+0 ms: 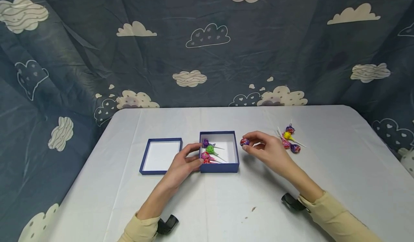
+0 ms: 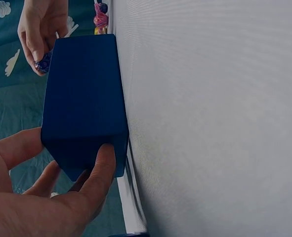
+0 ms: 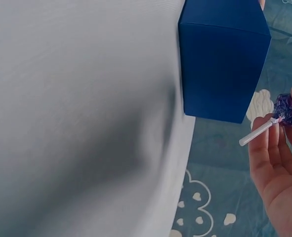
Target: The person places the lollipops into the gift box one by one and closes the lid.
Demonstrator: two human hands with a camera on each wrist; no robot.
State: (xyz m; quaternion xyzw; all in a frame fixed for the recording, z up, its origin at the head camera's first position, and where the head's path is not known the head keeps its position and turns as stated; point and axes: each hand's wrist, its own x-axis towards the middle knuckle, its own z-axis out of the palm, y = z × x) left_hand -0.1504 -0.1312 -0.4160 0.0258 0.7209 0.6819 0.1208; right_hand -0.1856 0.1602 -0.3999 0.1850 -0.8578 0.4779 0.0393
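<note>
My right hand (image 1: 268, 151) pinches a lollipop (image 1: 244, 142) by its purple patterned wrapper, just right of the blue box (image 1: 220, 168). In the right wrist view the lollipop's white stick (image 3: 256, 133) points away from the candy, across the fingers. My left hand (image 1: 182, 165) touches the box's left side, fingers spread along that wall. The left wrist view shows those fingertips (image 2: 106, 154) against the blue wall. Inside the white-lined box lie a purple lollipop (image 1: 205, 143), a green one (image 1: 210, 149) and pink and red ones (image 1: 206, 156), heads to the left.
Left of the box lies its lid (image 1: 144, 157), white inside facing up. Beyond my right hand is a small pile of lollipops, among them a yellow one (image 1: 287, 136) and a purple one (image 1: 295, 148). A white cloth (image 1: 97, 206) covers the table; a cloud-patterned curtain hangs behind.
</note>
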